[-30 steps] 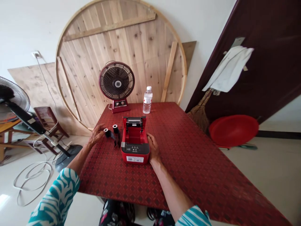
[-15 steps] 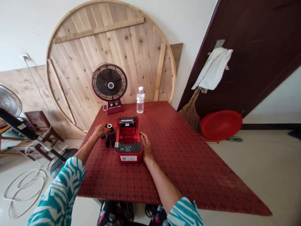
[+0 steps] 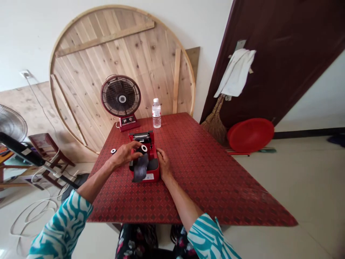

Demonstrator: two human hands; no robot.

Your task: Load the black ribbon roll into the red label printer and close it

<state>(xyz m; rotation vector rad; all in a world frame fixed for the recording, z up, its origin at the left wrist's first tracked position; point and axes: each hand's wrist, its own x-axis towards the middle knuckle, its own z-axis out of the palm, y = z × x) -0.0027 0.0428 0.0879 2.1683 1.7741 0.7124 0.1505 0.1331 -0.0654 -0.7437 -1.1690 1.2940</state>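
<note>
On the table stands a small red label printer (image 3: 155, 175) with its lid raised at the back. My left hand (image 3: 125, 154) is closed on a roll of black ribbon (image 3: 144, 148) with a white core, held over the printer's open bay. A loose black tail hangs from the roll across the printer's front panel and partly covers its white label. My right hand (image 3: 164, 163) grips the printer's right side, its fingers along the casing. A second small black roll (image 3: 113, 151) with a white core lies to the left, partly behind my left hand.
The table (image 3: 205, 172) has a patterned red cover. Toward its far edge are a red desk fan (image 3: 121, 100) and a water bottle (image 3: 156, 114). A large round wooden board (image 3: 129, 64) leans on the wall. A floor fan (image 3: 24, 145) stands left.
My left hand has lifted the black ribbon roll from the table left of the printer and brought it right, over the open bay. My right hand stays on the printer.
</note>
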